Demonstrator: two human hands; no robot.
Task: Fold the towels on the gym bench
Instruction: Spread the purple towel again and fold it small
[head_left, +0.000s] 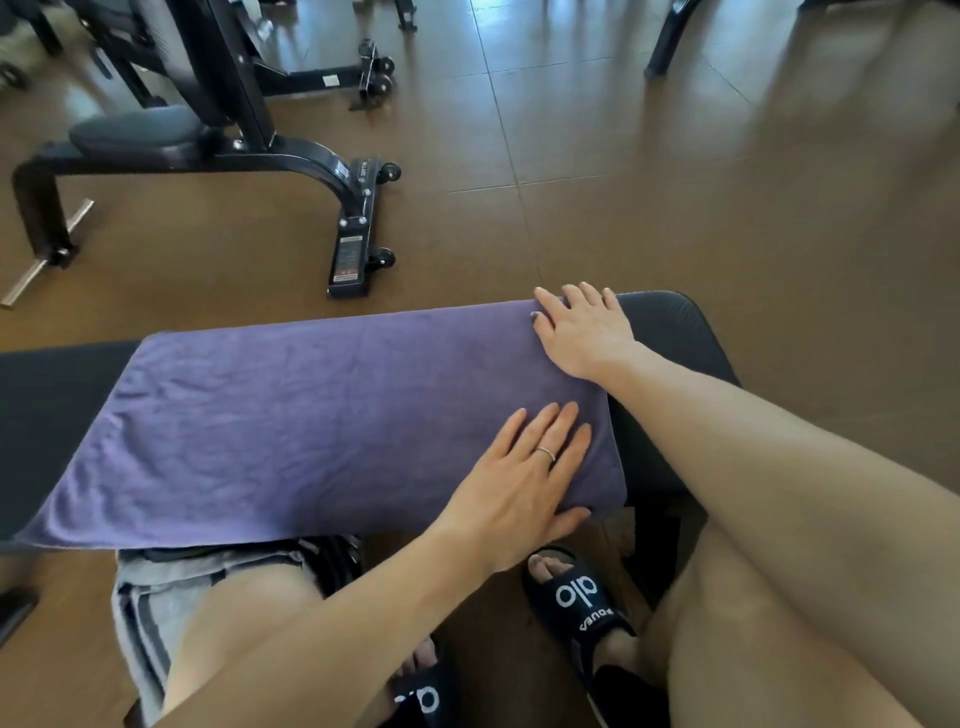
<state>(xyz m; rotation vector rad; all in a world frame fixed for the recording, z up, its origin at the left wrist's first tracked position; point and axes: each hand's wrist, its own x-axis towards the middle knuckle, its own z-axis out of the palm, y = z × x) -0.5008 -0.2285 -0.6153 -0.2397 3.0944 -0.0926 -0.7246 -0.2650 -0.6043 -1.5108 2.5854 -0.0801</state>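
Both hands lie flat with fingers spread, gripping nothing. The left hand (524, 480) presses the near right corner of a purple towel (311, 421); the right hand (584, 327) presses its far right corner. The towel lies spread across a black padded gym bench (670, 332), over a brown tiled floor (597, 156).

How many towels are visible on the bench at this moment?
1. A purple towel lies spread across the black bench, with the left hand flat on its near right corner and the right hand on its far right corner. Others may lie outside the view.
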